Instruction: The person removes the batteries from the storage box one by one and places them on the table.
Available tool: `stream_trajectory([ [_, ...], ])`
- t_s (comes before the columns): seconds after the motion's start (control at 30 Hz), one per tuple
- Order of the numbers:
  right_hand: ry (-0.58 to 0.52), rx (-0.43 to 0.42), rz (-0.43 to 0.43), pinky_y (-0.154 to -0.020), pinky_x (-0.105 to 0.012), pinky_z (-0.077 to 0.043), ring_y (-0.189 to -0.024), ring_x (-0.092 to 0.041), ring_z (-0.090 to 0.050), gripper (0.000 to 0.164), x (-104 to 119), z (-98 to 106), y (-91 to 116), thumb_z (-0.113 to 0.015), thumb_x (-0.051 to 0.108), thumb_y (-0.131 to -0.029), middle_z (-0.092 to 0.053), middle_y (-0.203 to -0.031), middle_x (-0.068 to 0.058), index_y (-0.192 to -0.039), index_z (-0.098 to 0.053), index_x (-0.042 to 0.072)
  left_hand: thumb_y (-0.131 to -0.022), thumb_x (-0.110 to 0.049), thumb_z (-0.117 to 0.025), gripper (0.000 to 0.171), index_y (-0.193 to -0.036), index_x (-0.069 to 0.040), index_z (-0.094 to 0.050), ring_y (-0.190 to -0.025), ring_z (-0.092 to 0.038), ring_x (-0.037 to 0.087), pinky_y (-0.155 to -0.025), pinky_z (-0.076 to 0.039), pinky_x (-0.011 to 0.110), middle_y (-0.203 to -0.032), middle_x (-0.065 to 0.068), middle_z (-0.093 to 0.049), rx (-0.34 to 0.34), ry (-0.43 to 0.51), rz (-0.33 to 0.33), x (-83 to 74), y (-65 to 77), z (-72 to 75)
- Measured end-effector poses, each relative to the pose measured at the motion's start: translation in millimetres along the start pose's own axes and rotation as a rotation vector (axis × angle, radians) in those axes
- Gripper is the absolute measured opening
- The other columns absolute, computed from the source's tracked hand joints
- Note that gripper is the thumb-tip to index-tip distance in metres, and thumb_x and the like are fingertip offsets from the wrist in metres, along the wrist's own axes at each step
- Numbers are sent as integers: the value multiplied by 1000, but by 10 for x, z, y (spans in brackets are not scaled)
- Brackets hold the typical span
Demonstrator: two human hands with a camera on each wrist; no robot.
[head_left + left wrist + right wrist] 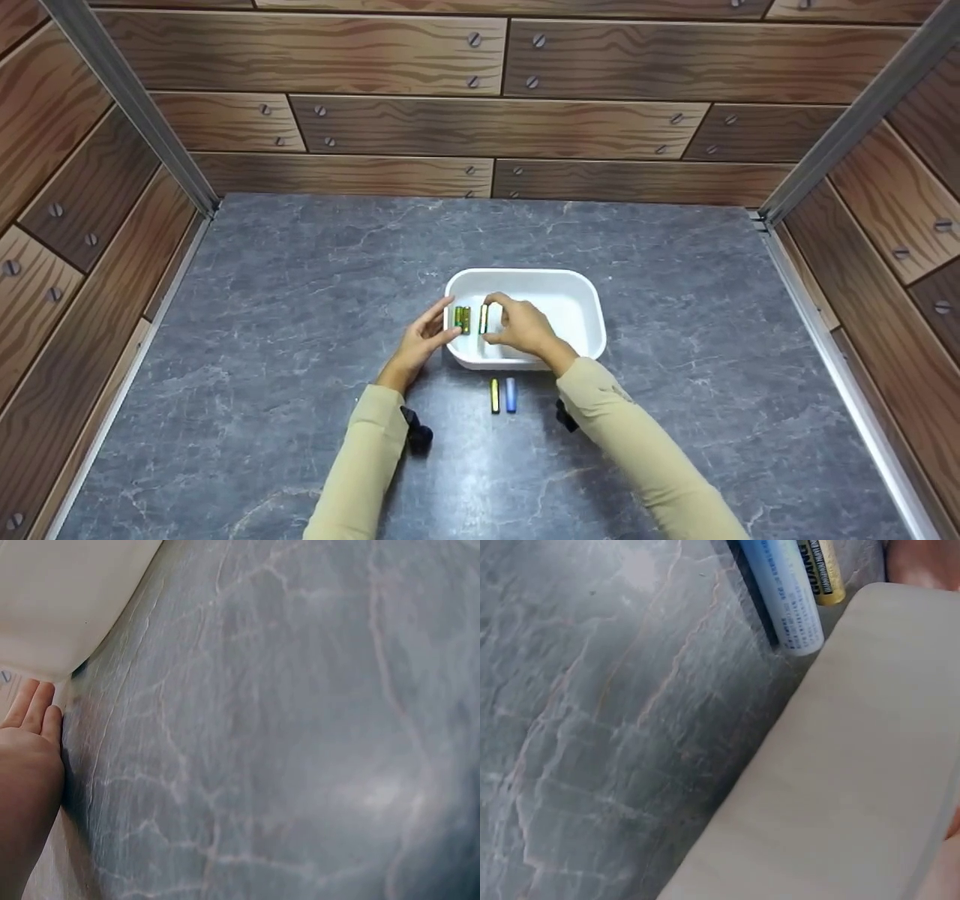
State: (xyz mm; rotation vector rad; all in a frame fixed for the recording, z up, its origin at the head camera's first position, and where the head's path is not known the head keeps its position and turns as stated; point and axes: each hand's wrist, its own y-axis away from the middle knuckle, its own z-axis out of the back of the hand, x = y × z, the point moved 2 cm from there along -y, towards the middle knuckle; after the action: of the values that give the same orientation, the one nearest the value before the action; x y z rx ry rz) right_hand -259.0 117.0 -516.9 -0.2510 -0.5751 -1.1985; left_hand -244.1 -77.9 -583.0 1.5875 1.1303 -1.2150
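Note:
A white rectangular tub (pixel 581 280) stands on the grey table. Inside it, over the left part, my right hand (pixel 523 328) pinches a green-and-gold battery (pixel 483 320) by its two ends between thumb and forefinger. Several similar batteries (pixel 462 321) lie side by side against the tub's left wall. My left hand (pixel 420 345) rests at that left wall with fingers fairly straight along the outside and the thumb over the rim. In the left wrist view, its fingers (pixel 37 709) reach the tub's outer wall (pixel 67 600).
In front of the tub, a yellow battery (pixel 494 395) and a blue battery (pixel 511 395) lie side by side on the table (pixel 300 300). In the right wrist view the blue one shows small print near the tub's wall (pixel 840 757). Wood-patterned panels (pixel 390 56) enclose the table.

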Motion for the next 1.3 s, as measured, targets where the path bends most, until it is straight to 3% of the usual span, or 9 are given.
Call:
stream_trajectory([
  [0.43,-43,-62,151,-54,-19,-29,-56,-7,-36,52,56,133,312,-81,21,-75,-42,-62,7,-121,-58,11,-90,-4,-64,65,-148,-5,-36,-144,-36,35,-105,-42,25,-149,24,-43,-1,-10,-6,8,-14,-6],
  [0.87,-57,-80,190,-54,-17,-28,-55,-4,-34,53,12,185,600,-82,18,-72,-43,-60,4,-119,-58,10,-89,-5,-66,66,-148,-6,-37,-144,-37,34,-102,-44,23,-149,23,-43,-8,-9,2,20,-27,2],
  [1.17,-45,-86,220,-54,-17,-31,-55,-2,-35,53,-36,124,762,-83,20,-71,-46,-59,3,-118,-59,12,-88,-11,-69,69,-148,-8,-37,-145,-35,33,-109,-43,30,-150,22,-42,-8,-18,12,10,-9,-4],
  [1.3,-35,-80,223,-56,-17,-32,-54,-1,-34,53,-66,91,833,-82,21,-71,-53,-59,-8,-118,-59,13,-87,-9,-69,69,-148,-8,-37,-145,-34,33,-114,-38,38,-150,22,-42,-15,-8,12,1,-4,-6],
])
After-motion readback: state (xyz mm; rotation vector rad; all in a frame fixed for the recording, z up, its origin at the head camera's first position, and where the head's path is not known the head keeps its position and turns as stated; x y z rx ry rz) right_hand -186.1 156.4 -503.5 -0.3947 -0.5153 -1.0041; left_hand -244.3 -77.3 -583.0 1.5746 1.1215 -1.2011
